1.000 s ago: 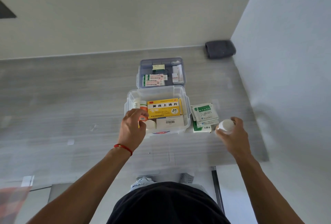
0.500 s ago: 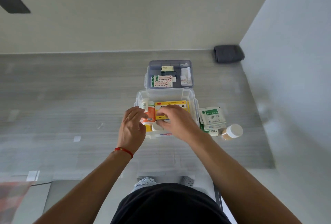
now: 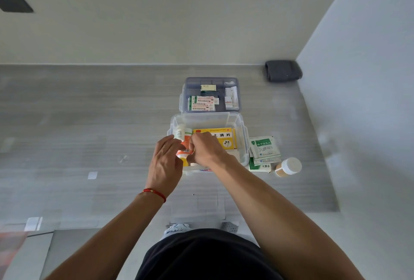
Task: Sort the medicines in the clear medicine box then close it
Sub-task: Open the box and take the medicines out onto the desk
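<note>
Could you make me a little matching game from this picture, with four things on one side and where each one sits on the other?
Things:
1. yellow box
2. white-capped jar
3. green sachets
4. dark cloth

Places:
A. in the far corner where the two walls meet
B. inside the clear medicine box, partly under the right hand
C. lying on its side on the table, furthest right of the medicines
D. stacked on the table just right of the clear medicine box

Pairs: 1-B, 2-C, 3-D, 4-A

Grey table (image 3: pixel 112 123) bears clear box (image 3: pixel 243 145), sachets (image 3: pixel 264 147), bottle (image 3: pixel 289 166).
</note>
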### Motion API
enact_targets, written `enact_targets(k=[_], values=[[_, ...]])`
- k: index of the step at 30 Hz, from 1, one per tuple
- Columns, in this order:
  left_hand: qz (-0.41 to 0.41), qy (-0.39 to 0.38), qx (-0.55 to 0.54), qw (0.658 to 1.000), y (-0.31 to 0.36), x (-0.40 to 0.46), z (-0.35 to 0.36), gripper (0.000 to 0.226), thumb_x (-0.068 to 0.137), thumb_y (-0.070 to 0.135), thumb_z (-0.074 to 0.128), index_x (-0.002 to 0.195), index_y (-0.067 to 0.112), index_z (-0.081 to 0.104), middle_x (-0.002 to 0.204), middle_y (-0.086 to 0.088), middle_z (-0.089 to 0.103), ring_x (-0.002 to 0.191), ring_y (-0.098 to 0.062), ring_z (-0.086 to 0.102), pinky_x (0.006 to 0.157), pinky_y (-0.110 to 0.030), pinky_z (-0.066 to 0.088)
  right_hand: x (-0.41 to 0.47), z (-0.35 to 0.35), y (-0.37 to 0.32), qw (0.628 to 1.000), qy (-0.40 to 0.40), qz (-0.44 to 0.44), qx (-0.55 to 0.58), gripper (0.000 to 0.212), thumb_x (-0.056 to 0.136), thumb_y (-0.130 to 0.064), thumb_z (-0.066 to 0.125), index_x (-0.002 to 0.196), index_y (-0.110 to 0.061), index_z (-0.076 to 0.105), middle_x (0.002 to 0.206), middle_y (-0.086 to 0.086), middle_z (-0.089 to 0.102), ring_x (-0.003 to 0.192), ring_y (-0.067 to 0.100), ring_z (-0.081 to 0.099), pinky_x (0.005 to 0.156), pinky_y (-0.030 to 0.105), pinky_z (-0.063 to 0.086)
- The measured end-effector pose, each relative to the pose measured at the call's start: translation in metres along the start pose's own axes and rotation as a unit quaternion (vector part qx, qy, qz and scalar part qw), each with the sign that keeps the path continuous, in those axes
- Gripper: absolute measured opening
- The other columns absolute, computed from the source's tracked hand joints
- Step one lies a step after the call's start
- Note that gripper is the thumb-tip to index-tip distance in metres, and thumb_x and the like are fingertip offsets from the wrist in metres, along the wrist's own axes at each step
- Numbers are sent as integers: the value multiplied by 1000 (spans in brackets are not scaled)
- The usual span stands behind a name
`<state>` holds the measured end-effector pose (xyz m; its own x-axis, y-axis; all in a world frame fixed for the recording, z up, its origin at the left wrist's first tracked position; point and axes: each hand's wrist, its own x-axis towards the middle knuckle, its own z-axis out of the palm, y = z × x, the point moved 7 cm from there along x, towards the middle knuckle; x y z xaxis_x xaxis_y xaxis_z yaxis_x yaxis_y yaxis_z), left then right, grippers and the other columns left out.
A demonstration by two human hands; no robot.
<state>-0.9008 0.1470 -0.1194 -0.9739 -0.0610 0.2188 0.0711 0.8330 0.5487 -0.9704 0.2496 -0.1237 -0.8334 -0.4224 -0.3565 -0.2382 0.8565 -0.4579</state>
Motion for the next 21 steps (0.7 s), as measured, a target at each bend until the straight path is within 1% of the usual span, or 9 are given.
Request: enact_targets(k=[3,6,8,10,12,14,16,18,21], values=[[-9,-12,-6,1000,1,1,-1,41,68,-18,64,101,4,70,104,-10,71,119,-33,54,104,-38,44,-9,-24,-1,997,60,-17,46,22,81,-19,83,95,-10,69,93,5,74,81,24,68,70,31,51],[-20,-60,23,998,9,6,1,44,70,8,74,114,10,68,108,-7,72,122,-35,50,96,-45,49,-16,-52,8,989,104,-28,101,16,83,-9,78,97,-8,71,95,6,73,84,22,67,73,33,54],[-23,-91,57,994,18,10,3,50,68,15,73,118,14,67,110,-3,74,124,-37,48,93,-46,49,-16,-53,13,995,76,-39,61,16,84,-12,77,99,-9,73,103,7,72,93,24,67,80,34,53],[-31,-87,75,993,20,14,2,50,67,9,71,117,15,69,107,-2,75,124,-37,48,93,-45,48,-14,-41,18,998,31,-30,36,25,85,-18,75,109,-11,74,112,7,72,104,26,66,85,33,50],[-35,-71,80,994,17,15,-2,47,66,4,72,113,12,72,100,-6,76,124,-37,50,93,-45,48,-12,-27,23,999,2,-12,42,37,86,-32,76,117,-11,71,118,6,72,109,27,65,86,33,49],[-36,-66,81,994,13,13,-2,43,65,0,73,107,9,74,93,-10,75,124,-38,51,92,-45,49,-9,-15,25,999,-12,0,33,48,85,-47,74,115,-10,70,114,8,73,106,29,66,79,33,48],[-30,-64,81,994,11,12,-2,38,65,0,74,102,8,75,92,-11,74,123,-39,52,93,-45,50,-7,-7,26,999,-19,13,25,54,84,-56,72,111,-9,69,108,9,73,99,30,68,72,32,42],[-15,-59,75,995,11,11,-2,33,66,0,75,99,9,76,91,-9,74,123,-39,52,94,-46,50,-6,-3,27,999,-34,23,10,53,81,-56,73,109,-12,68,103,7,72,95,31,67,73,33,44],[-10,-53,63,997,10,10,-1,29,69,1,75,97,9,76,91,-8,75,123,-39,51,95,-45,50,-6,0,28,998,-61,27,-20,46,79,-48,76,106,-12,68,96,7,69,88,31,65,71,34,48]])
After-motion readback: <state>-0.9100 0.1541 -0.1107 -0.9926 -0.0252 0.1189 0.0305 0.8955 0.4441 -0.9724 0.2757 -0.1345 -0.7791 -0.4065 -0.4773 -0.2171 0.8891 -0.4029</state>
